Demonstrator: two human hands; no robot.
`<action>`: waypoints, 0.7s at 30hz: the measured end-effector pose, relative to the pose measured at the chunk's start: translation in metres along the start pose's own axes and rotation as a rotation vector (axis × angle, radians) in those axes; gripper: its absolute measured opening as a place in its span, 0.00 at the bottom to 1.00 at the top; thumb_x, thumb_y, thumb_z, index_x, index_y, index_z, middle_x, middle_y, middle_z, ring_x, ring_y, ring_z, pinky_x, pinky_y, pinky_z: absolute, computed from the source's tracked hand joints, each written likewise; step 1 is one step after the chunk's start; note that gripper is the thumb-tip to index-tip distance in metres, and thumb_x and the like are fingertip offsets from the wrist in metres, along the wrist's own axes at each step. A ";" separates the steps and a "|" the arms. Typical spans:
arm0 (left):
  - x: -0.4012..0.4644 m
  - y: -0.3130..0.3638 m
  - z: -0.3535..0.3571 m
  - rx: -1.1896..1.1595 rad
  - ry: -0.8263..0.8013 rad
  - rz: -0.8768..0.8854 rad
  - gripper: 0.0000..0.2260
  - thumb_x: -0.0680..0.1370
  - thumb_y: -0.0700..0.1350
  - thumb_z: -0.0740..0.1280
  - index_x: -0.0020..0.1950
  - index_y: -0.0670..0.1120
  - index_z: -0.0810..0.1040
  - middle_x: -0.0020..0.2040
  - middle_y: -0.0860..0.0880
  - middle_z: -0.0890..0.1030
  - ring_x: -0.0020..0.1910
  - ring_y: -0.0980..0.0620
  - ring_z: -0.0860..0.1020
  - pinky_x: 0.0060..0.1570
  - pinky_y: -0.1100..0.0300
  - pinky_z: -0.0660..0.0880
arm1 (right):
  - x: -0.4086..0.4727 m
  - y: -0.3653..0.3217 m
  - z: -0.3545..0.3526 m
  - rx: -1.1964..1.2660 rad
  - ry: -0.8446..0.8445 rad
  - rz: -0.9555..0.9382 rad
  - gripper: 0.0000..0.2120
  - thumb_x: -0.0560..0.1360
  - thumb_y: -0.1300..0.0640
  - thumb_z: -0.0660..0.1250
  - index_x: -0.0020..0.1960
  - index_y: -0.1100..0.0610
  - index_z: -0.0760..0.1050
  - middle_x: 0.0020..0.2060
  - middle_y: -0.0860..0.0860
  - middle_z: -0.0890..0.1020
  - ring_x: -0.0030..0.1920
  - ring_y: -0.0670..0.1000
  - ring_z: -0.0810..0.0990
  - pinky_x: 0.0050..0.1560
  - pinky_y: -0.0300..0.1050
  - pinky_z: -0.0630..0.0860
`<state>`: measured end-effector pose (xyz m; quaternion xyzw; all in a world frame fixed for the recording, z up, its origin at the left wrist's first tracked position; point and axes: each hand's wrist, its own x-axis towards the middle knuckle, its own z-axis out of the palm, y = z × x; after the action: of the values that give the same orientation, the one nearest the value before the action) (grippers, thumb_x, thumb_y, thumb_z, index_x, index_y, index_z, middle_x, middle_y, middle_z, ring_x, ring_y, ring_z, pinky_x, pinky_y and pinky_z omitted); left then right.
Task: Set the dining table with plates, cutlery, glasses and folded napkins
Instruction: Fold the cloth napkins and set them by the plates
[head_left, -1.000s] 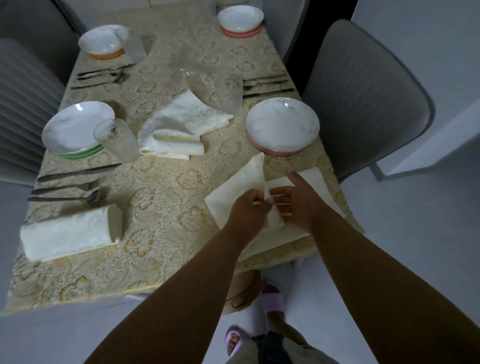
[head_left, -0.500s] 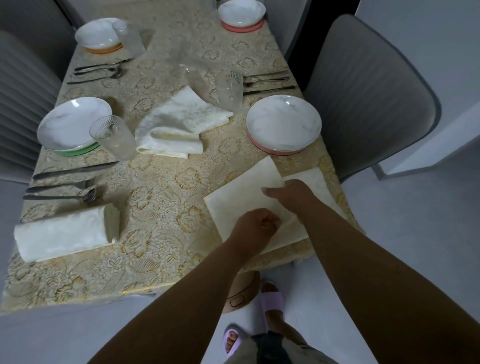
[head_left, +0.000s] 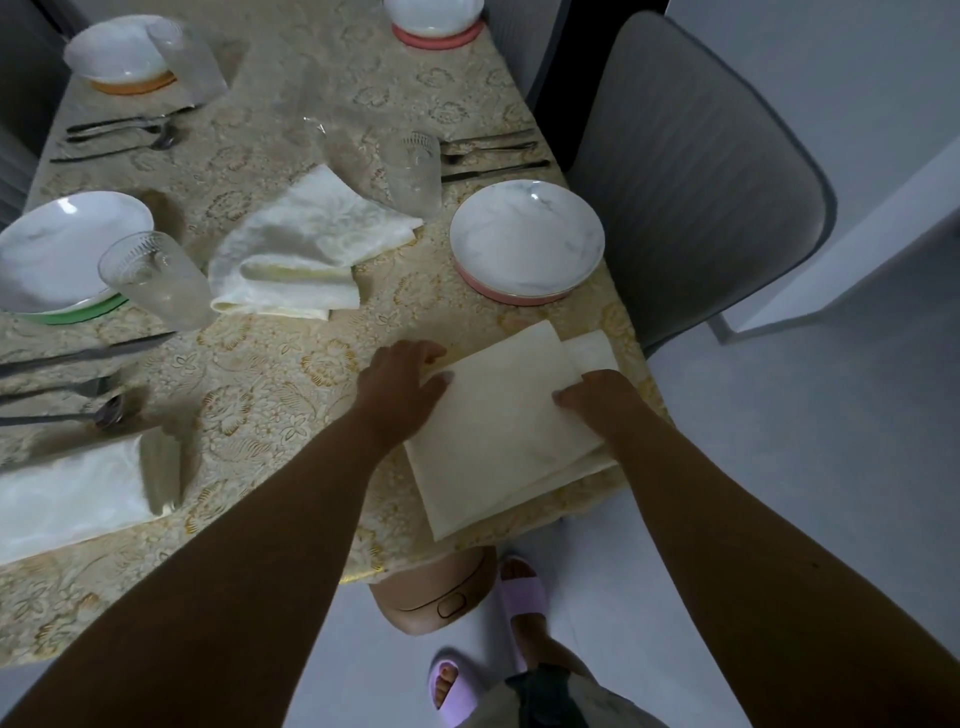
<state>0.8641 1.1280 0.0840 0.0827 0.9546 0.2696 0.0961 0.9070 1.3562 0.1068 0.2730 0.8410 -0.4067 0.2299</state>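
Hands are working a cream napkin (head_left: 498, 415) lying at the near right corner of the tabletop (head_left: 270, 384), just below the marble plate (head_left: 527, 244) on its pink underplate. Left hand (head_left: 400, 387) is resting flat on the napkin's left edge, fingers straight and together (no pinch visible). Right hand (head_left: 597, 397) is pressing on the napkin's right side, fingers bent toward the fold; whether this grip is pinching the cloth cannot be told. A lower layer of the napkin is showing past the upper layer at the far right and near edges. A loosely heaped napkin (head_left: 301, 249) is lying mid-table beside a ribbed glass (head_left: 415, 171). At the left, a folded napkin (head_left: 83, 488) is sitting below knife, fork and spoon (head_left: 67, 384), with another glass (head_left: 156, 280) touching a green-rimmed plate (head_left: 62, 249).
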 end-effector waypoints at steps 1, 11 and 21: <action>0.001 0.000 0.000 0.013 -0.023 0.011 0.16 0.78 0.52 0.65 0.64 0.49 0.76 0.60 0.47 0.77 0.59 0.46 0.73 0.60 0.44 0.71 | 0.000 0.002 0.000 0.004 0.006 0.004 0.30 0.78 0.52 0.65 0.73 0.63 0.60 0.72 0.58 0.64 0.71 0.57 0.64 0.68 0.46 0.61; 0.011 0.011 -0.021 -0.131 -0.234 0.110 0.15 0.73 0.48 0.73 0.58 0.48 0.79 0.50 0.52 0.79 0.49 0.53 0.76 0.47 0.60 0.72 | -0.001 0.017 0.000 0.087 0.075 0.009 0.24 0.77 0.53 0.65 0.69 0.63 0.67 0.67 0.58 0.71 0.65 0.58 0.70 0.61 0.47 0.67; 0.020 -0.003 -0.021 -0.059 -0.367 -0.036 0.12 0.78 0.49 0.67 0.46 0.41 0.80 0.43 0.48 0.78 0.45 0.50 0.75 0.40 0.65 0.67 | -0.005 0.036 -0.018 -0.220 0.188 -0.019 0.21 0.82 0.49 0.54 0.66 0.63 0.70 0.64 0.57 0.73 0.64 0.55 0.71 0.62 0.44 0.65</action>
<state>0.8396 1.1188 0.0971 0.1107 0.9140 0.2761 0.2758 0.9312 1.3879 0.0996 0.2750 0.9009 -0.2867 0.1750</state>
